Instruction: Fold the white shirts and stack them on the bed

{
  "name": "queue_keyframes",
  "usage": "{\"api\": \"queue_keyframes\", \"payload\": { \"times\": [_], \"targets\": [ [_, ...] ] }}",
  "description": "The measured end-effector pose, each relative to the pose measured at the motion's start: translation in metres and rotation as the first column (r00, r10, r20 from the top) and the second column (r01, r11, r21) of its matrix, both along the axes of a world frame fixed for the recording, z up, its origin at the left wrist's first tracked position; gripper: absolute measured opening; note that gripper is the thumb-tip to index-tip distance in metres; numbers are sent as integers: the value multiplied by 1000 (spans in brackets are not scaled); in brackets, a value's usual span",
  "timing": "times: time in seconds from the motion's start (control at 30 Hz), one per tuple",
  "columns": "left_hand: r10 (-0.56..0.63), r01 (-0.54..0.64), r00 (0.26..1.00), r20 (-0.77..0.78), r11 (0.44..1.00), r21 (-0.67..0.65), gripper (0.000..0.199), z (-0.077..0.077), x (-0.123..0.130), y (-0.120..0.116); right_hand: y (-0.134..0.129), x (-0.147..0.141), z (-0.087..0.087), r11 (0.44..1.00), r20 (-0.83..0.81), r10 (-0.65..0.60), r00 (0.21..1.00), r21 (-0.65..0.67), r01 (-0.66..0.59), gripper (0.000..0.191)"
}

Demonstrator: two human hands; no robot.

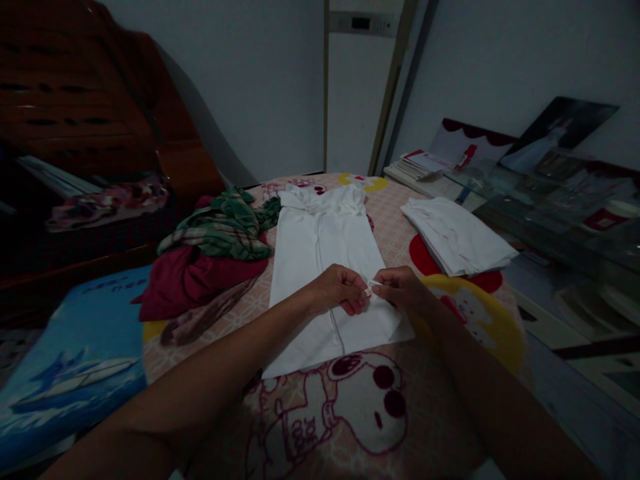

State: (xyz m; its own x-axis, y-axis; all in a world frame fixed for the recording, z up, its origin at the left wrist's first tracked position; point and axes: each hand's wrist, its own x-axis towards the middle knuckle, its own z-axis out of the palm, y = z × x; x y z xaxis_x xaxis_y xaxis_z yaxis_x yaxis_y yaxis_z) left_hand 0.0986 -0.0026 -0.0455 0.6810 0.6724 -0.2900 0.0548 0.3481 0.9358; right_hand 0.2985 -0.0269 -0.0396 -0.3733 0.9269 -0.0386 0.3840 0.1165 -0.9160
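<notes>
The shirt point(300, 267), white, lies lengthwise on the table point(395, 230), its gathered end at the far side and its near end below the hands. The left hand point(343, 290) and right hand point(400, 288) meet over its near right part. Each has thumb and fingers pinched on a small white piece between them; whether that piece belongs to the shirt cannot be determined.

Left of the shirt, close to its edge, is a loose heap: a green plaid cloth point(225, 227) on top of a dark red cloth point(195, 280), with a brownish cloth point(200, 317) at the near side. Right of the shirt, apart from it, a white folded pile point(455, 233) lies on the table, partly over a red patch of the patterned cover. The nearest obstructions to the shirt are the heap at left and, farther off, the pile at right.

Beyond the pile stands a glass shelf point(530, 200) bearing assorted items, with papers point(425, 163) near its far end and a dark picture point(560, 133) behind. At far left is a carved wooden chair point(75, 100); a blue printed item point(95, 360) adjoins the table below it. A pale upright cabinet point(357, 93) stands behind the table.
</notes>
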Motion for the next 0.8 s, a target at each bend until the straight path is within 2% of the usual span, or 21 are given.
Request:
{"api": "queue_keyframes", "payload": {
  "times": [0.17, 0.23, 0.3, 0.4, 0.5, 0.6, 0.7, 0.8],
  "targets": [
    [-6, 6, 1000, 8, 1000, 14, 33, 0, 0, 1, 2, 1, -1, 986, -134, -92, 987, -149, 72, 30],
    [19, -18, 1000, -8, 998, 63, 32, 2, -1, 0, 2, 1, 0, 978, -177, -119, 977, -192, 84, 30],
    [95, -90, 995, -23, 983, 161, 30, 5, -1, -1, 1, 1, 1, 972, -199, -134, 971, -219, 89, 30],
    [183, -172, 983, -17, 947, 273, 29, 8, 1, -3, 0, 1, 3, 975, -213, -126, 969, -206, 82, 29],
    [143, -143, 990, 19, 961, 238, 31, 6, 3, -5, 0, 0, 3, 978, -216, -105, 971, -200, 61, 32],
    [104, -115, 992, 70, 976, 187, 25, 2, 6, -4, -1, -1, 2, 986, -190, -57, 980, -163, 26, 36],
    [101, -114, 992, 76, 975, 190, 21, 0, 6, -3, -2, -2, -1, 993, -136, 7, 991, -114, -22, 45],
    [102, -112, 993, 59, 974, 198, 22, -2, 6, -1, -1, -2, -5, 993, -75, 17, 997, -118, -26, 50]
  ]
}}
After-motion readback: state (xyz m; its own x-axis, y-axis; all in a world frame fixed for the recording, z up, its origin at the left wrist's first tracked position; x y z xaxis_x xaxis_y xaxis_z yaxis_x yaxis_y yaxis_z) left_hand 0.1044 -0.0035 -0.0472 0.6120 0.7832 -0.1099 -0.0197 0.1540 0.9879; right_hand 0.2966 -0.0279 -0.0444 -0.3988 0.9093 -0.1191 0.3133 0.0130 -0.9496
